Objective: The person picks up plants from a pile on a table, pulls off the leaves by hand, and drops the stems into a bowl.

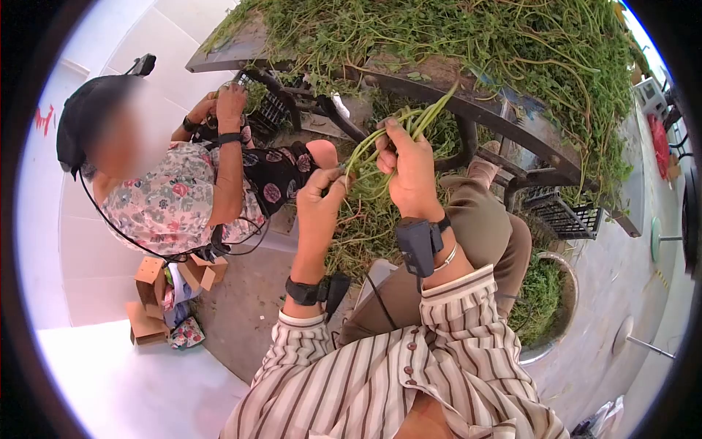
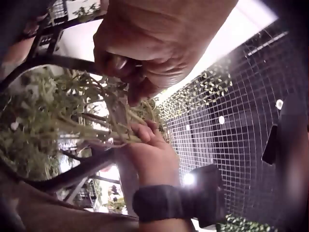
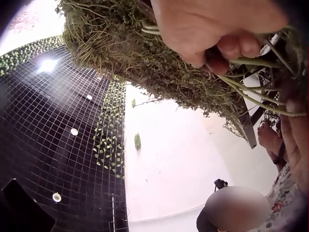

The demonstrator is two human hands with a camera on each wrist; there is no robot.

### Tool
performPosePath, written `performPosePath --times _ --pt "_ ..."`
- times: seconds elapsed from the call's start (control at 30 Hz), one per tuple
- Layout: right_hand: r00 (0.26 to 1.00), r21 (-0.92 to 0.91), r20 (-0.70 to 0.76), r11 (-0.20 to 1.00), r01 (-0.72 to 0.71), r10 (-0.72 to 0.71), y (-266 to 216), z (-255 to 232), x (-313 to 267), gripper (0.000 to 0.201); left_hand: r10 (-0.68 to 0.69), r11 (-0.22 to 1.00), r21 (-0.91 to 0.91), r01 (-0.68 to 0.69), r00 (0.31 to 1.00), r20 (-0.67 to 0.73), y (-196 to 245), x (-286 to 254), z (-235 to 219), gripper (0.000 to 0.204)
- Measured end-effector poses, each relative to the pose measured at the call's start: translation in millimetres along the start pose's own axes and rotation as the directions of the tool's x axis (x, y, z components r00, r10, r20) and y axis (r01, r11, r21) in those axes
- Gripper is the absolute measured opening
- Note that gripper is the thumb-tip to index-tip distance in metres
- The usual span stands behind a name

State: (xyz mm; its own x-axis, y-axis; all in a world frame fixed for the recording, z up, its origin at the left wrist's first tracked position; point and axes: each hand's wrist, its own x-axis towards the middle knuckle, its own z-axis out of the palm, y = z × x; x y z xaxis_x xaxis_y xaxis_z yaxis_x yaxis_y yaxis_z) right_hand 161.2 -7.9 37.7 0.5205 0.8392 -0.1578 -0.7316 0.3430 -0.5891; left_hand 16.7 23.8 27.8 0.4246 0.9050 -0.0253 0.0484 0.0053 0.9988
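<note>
In the head view, my right hand [image 1: 411, 172] grips a small bunch of long green stems [image 1: 436, 110] between thumb and fingers. My left hand [image 1: 319, 201] is to its left, thumb and fingertips pinching the bunch's leafy, trailing side. The stems arch across the gap between both hands, just below the edge of a table [image 1: 468, 99]. From the left wrist, the left hand [image 2: 159, 38] shows above the bunch with fingers curled in, and the right hand [image 2: 157, 162] holds the stems below. The right wrist view shows stems [image 3: 251, 92] running from under the right fingers toward the left hand.
Leafy greens [image 1: 439, 29] are heaped on the table, and more lie on the floor [image 1: 365, 241] below. A round basin [image 1: 574, 293] of greens stands by my right leg, near a black crate [image 1: 563, 216]. Another person [image 1: 175, 186] sits at left, beside open cardboard boxes [image 1: 150, 282].
</note>
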Motion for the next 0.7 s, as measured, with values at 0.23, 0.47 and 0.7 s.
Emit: performPosePath --times 0.23,0.47,0.7 --pt "1.000 -0.037 -0.020 0.999 0.017 -0.017 2 2 -1 0.013 0.233 0.858 0.466 -0.214 0.972 0.018 21 -9 -22 0.011" --pt "0.999 -0.044 -0.035 0.999 0.021 -0.023 3 0 -1 0.013 0.063 0.977 0.210 -0.040 0.992 -0.106 3 -8 -31 0.011" --pt "0.998 0.059 0.007 0.997 0.055 -0.055 -5 -3 1 0.013 -0.191 0.963 -0.232 0.137 0.954 -0.229 1 -14 -58 0.012"
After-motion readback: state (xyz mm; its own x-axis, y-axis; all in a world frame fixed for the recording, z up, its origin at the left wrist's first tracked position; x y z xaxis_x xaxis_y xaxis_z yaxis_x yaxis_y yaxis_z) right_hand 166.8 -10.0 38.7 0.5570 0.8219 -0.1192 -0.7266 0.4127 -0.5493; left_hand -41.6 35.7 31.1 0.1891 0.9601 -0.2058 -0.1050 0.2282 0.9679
